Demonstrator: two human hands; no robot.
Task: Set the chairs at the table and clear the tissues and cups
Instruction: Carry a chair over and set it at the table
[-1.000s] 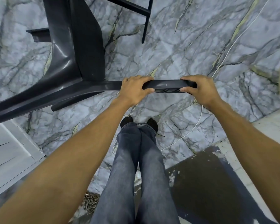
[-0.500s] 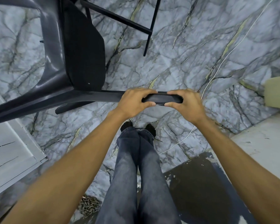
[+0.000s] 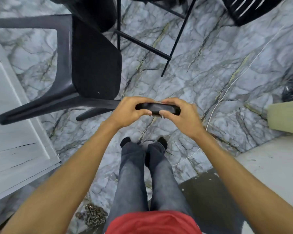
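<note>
A black plastic chair (image 3: 95, 68) stands on the marble floor in front of me, its seat to the left of centre. Both my hands hold the top rail of its backrest (image 3: 157, 108). My left hand (image 3: 130, 110) grips the rail's left part with fingers curled over it. My right hand (image 3: 181, 115) grips the right end, thumb underneath. The black metal legs of the table (image 3: 174, 38) rise just beyond the chair. A second black slatted chair (image 3: 249, 9) shows at the top right. No tissues or cups are in view.
A white panelled door or cabinet (image 3: 12, 132) runs along the left. A thin white cable (image 3: 230, 85) crosses the floor on the right. A pale box edge (image 3: 286, 117) sits at the right, a chain (image 3: 93, 217) lies by my feet, and a dark mat (image 3: 210, 200) lies lower right.
My hands have slid closer together on the backrest rail. The chair has moved forward toward the table legs, and more of the seat and the second chair are in view.
</note>
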